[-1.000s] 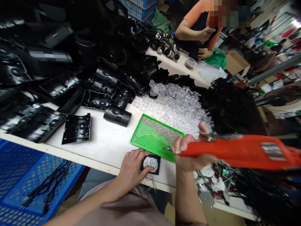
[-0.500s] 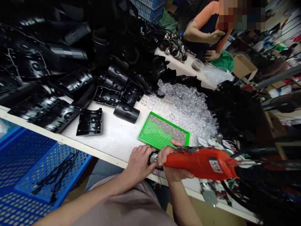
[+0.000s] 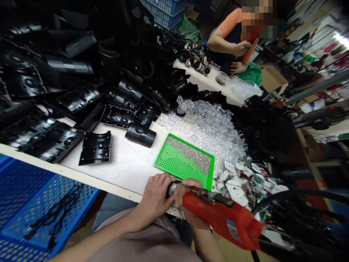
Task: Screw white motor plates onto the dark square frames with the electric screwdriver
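Fingers of the left hand (image 3: 156,194) are clenched around a small round black-and-white plastic disc (image 3: 172,189), which looks light and fragile, best held by its rim. The right hand (image 3: 189,200) grasps a bulky orange soldering iron (image 3: 220,218).

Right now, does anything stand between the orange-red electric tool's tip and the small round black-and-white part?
Yes: the right hand, gripping the orange-red tool, covers its tip, lying between it and the round part in the left hand.

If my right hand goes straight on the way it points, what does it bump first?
Most likely the small black part in your left hand. Your right hand, gripping the orange tool, is right beside it, though the depth is hard to judge.
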`<action>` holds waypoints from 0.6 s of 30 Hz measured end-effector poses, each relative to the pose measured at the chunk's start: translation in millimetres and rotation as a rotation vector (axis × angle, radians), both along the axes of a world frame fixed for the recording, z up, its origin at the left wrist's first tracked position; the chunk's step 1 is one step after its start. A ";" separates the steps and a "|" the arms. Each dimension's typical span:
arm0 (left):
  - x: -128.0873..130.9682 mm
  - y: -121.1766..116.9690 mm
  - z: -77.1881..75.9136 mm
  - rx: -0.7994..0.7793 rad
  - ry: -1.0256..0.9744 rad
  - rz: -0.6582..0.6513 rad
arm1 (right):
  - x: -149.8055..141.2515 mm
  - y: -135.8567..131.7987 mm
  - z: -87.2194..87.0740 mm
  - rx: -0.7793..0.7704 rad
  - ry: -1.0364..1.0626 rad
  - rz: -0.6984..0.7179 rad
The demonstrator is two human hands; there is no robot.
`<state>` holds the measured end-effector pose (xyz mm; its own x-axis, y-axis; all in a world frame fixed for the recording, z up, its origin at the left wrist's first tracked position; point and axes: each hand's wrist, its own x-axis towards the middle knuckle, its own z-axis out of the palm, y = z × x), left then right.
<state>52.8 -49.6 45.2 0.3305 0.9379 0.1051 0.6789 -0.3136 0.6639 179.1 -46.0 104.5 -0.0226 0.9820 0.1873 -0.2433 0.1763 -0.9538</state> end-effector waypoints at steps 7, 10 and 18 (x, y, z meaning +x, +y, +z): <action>-0.7 2.4 -3.9 0.046 0.037 -0.018 | 55.6 54.0 19.4 0.227 0.035 -0.345; -0.9 2.9 -6.4 0.061 0.050 -0.015 | 66.6 76.9 -2.9 0.148 -0.007 -0.383; -1.0 3.6 -7.1 0.089 0.041 -0.006 | 68.2 80.9 -31.3 0.065 -0.031 -0.322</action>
<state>51.9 -46.0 38.1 0.3417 0.9235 0.1741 0.7029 -0.3741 0.6050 247.3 34.9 73.2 0.2809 0.9256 0.2537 -0.1364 0.3001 -0.9441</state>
